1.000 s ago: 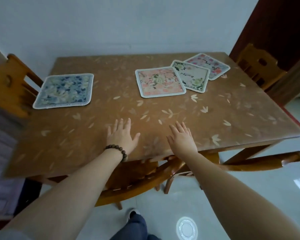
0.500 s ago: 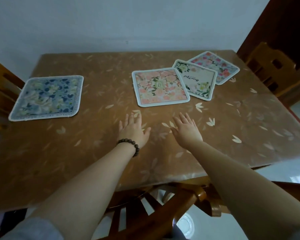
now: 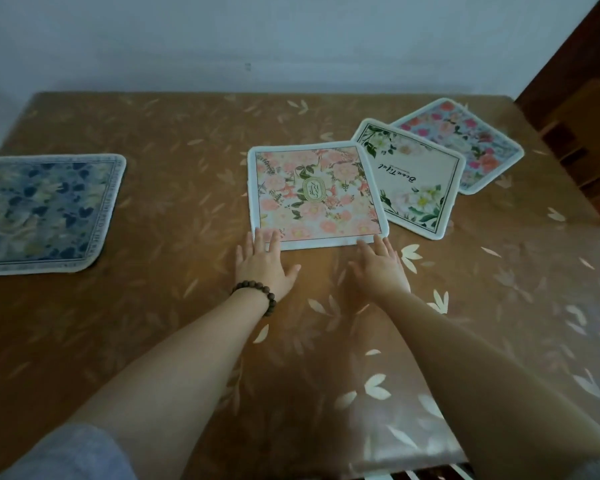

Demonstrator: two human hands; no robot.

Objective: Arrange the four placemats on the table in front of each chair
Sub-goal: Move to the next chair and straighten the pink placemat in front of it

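A pink floral placemat (image 3: 314, 194) lies in the middle of the brown table (image 3: 174, 306). Its right edge overlaps a cream placemat with green leaves (image 3: 414, 181), which in turn overlaps a multicoloured floral placemat (image 3: 471, 140) near the far right corner. A blue floral placemat (image 3: 45, 211) lies flat at the left edge. My left hand (image 3: 262, 268), with a bead bracelet on the wrist, is flat and its fingertips rest on the pink mat's near left corner. My right hand (image 3: 381, 268) is flat too, fingertips touching the near right corner.
A wooden chair (image 3: 589, 147) stands at the table's right side, beside a dark wooden door. A pale wall runs behind the far edge. The tablecloth carries a pale leaf pattern.
Both hands slid forward across the table from near the front edge to the pink placemat's near edge. The view moved closer over the table.
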